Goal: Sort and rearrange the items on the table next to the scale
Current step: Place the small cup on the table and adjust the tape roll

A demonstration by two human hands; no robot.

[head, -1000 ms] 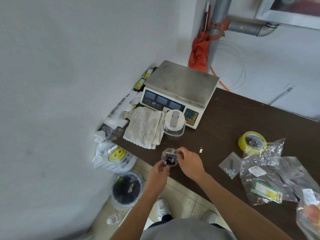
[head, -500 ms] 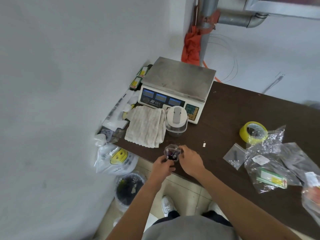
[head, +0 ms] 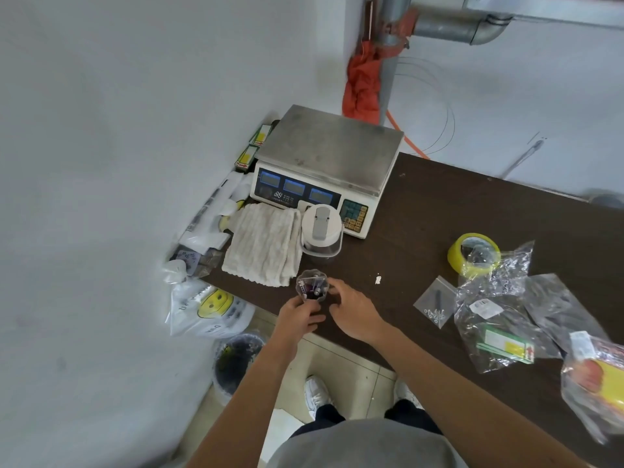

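Progress: judged to be partway; a folded towel (head: 265, 243) and a white-lidded jar (head: 320, 229) are set side by side against the front of the scale (head: 324, 163), while the right half of the table (head: 439, 204) is not yet sorted.
Left hand (head: 299, 315): curled around the base of a small clear faceted cup (head: 312, 287), which is gripped from below and behind.
Clear cup: held just above the table's near edge, in front of the towel and the jar; small dark and purple pieces are seen inside, too small to be named.
Right hand (head: 354, 312): fingers bent, with the fingertips (head: 332, 284) laid against the cup's right side in what is taken for a light pinch.
Left to do: a yellow tape roll (head: 472, 253), a small zip bag of screws (head: 435, 302), a heap of crumpled clear bags (head: 499, 319) and a bag with yellow and red contents (head: 597, 376) at the right edge are scattered well apart from the scale.
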